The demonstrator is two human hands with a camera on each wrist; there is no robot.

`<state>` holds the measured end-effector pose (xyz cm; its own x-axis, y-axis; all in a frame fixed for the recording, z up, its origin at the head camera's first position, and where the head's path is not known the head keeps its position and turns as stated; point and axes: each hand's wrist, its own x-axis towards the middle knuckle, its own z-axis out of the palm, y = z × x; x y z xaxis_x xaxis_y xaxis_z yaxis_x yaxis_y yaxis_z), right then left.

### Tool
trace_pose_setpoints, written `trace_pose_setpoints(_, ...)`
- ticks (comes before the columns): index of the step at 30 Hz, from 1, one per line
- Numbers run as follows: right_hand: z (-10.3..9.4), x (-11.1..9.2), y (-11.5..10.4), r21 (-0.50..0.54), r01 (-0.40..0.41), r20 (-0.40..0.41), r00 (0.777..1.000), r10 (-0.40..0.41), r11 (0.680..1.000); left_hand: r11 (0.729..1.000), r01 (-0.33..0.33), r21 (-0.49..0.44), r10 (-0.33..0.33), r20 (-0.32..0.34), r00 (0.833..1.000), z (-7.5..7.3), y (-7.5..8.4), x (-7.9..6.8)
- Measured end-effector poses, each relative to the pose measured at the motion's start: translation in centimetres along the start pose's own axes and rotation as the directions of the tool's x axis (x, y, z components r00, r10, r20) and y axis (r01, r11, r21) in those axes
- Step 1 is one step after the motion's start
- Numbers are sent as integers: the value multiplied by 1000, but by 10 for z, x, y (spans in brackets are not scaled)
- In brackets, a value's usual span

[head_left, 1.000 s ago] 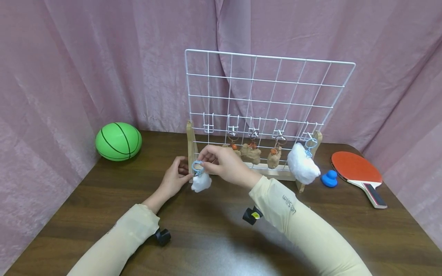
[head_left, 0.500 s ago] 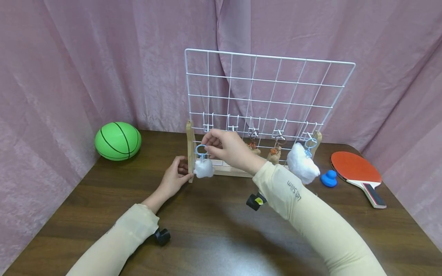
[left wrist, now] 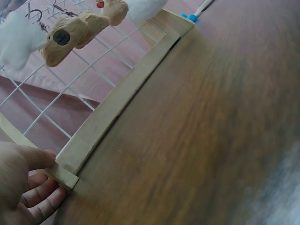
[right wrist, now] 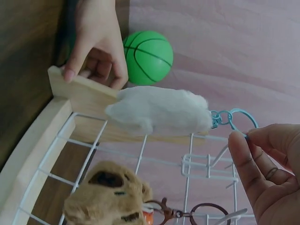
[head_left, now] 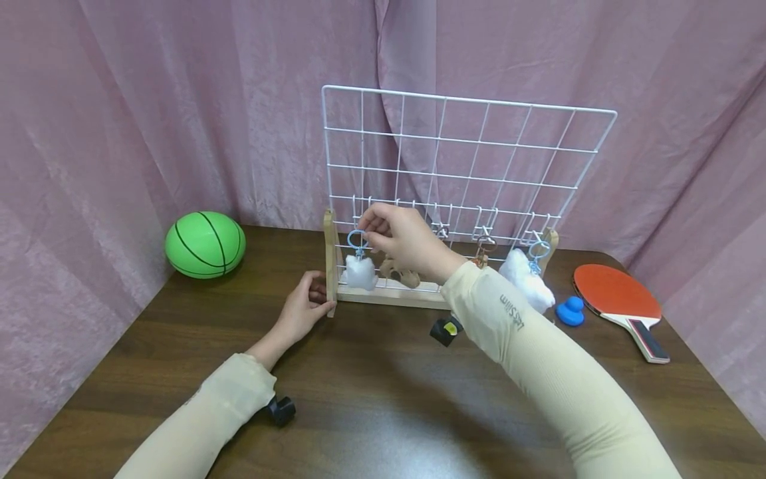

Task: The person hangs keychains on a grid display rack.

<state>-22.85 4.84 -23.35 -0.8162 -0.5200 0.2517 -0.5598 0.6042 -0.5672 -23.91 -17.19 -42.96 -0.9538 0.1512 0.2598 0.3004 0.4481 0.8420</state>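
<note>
My right hand (head_left: pixel 409 241) pinches the blue ring of a white plush keychain (head_left: pixel 360 273) between thumb and fingertips. In the right wrist view the plush (right wrist: pixel 159 111) dangles from its ring, right by a vacant white hook (right wrist: pixel 206 165) on the rack's leftmost side. The rack is a white wire grid (head_left: pixel 473 141) in a wooden stand (head_left: pixel 395 295). My left hand (head_left: pixel 301 306) grips the stand's left wooden foot, as the left wrist view shows with the thumb on top (left wrist: pixel 42 158). Brown plush keychains (right wrist: pixel 105 194) hang beside the white one, partly hidden by my right hand in the head view.
A larger white plush keychain (head_left: pixel 526 279) hangs on the rack's right end. To its right are a blue rubber duck (head_left: pixel 570 311) and a red table tennis paddle (head_left: pixel 619 293). A green ball (head_left: pixel 205 245) lies at the back left, before a pink curtain (head_left: pixel 179 100).
My right hand has lifted the white plush keychain upward and slightly right, closer to the rack's leftmost hook. The left hand has stayed on the stand.
</note>
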Motion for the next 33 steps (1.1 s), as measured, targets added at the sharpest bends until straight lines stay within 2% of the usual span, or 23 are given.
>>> trace_pose_setpoints(10, -1, 12, 5, -22, 10, 6, 1000, -10, 1000, 1000, -12, -17, 11, -12, 1000, 0, 0, 0)
trace_pose_setpoints(24, -1, 21, 10, -63, -53, 44, 998, 55, 997, 1000, -3, -18, 3, -1, 1000, 0, -1, 1)
trace_pose_setpoints(33, -1, 23, 10, -87, -53, 59, 997, 59, 995, 1000, 8, -4, -8, 5, 1000, 0, 0, 0)
